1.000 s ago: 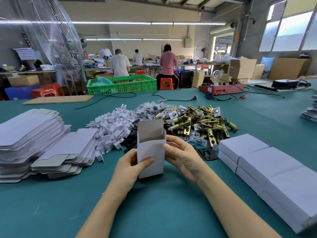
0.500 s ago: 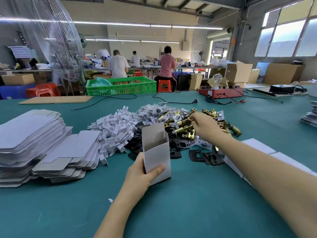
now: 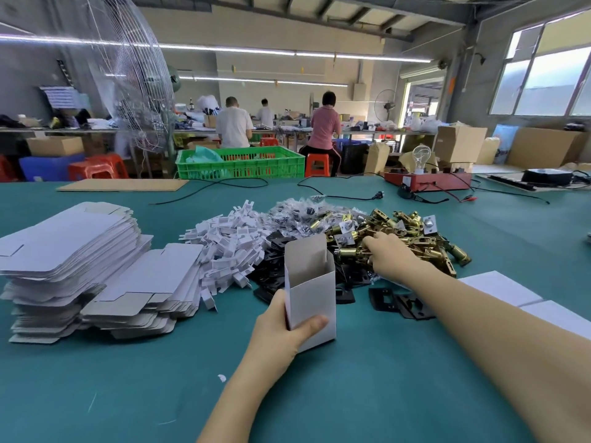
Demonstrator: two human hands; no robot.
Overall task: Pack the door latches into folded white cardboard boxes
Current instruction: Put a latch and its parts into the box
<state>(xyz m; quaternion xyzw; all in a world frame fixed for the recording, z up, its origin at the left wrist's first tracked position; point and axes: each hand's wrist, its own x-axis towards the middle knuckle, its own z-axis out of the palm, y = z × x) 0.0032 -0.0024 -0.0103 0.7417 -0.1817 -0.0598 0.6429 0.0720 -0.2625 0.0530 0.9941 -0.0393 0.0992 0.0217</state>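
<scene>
My left hand point(image 3: 281, 334) grips a folded white cardboard box point(image 3: 311, 292) near its bottom. The box stands upright on the green table, its top flap raised and its mouth open. Behind it lies a heap of brass door latches point(image 3: 412, 233). My right hand point(image 3: 391, 255) reaches into the near left side of that heap, palm down, with the fingers curled round a brass latch. The fingertips are partly hidden among the latches.
Stacks of flat box blanks point(image 3: 70, 251) lie at the left. White plastic pieces point(image 3: 227, 244), bagged screws point(image 3: 297, 212) and black plates point(image 3: 399, 302) surround the heap. Closed white boxes point(image 3: 499, 289) sit at the right. A green crate point(image 3: 240, 161), cables and a red tester point(image 3: 428, 180) stand at the back.
My right hand left the box and went forward into the latch heap, where its fingers have closed. My left hand alone keeps the box, now stood upright.
</scene>
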